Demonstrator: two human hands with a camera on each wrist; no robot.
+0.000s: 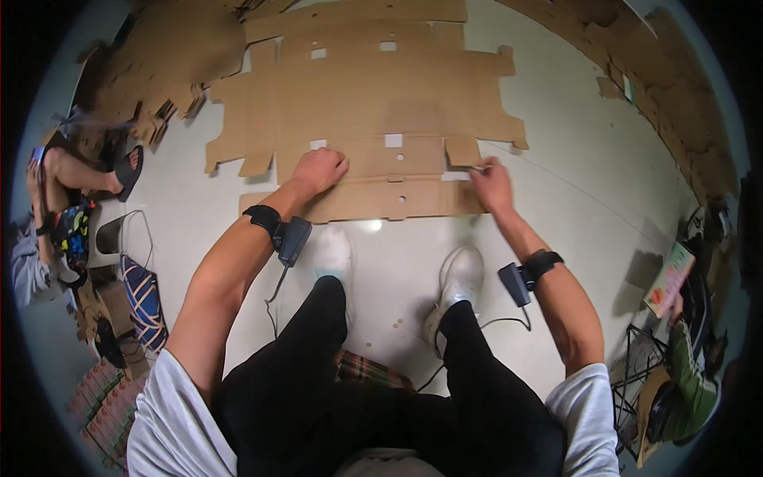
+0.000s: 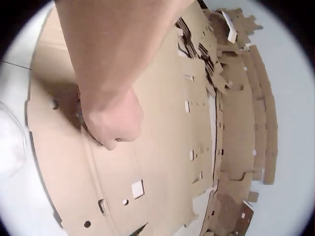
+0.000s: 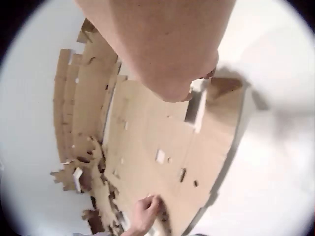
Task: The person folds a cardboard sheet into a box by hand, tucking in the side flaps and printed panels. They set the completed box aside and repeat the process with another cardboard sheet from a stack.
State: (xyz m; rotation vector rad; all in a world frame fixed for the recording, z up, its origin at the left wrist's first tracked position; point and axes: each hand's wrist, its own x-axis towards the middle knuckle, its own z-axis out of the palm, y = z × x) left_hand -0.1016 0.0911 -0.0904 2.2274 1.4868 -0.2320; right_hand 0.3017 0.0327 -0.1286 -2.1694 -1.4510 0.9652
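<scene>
A flat cut cardboard sheet [image 1: 358, 95] with slots, holes and side flaps lies on the floor. My left hand [image 1: 319, 171] rests on its near part, left of the middle, fingers curled under; the left wrist view shows this hand [image 2: 114, 120] as a fist against the board, with nothing visible in it. At the near right, my right hand [image 1: 493, 187] pinches the corner of a small flap [image 1: 462, 151] beside a gap in the sheet. In the right wrist view the right hand [image 3: 179, 81] hides most of its own fingers.
Two shoes [image 1: 332, 253] stand just short of the sheet's near edge. More cardboard [image 1: 175, 48] is piled at the far left and along the right wall. One seated person [image 1: 79, 171] is at the left, another [image 1: 691, 374] at the right beside a printed box [image 1: 670, 280].
</scene>
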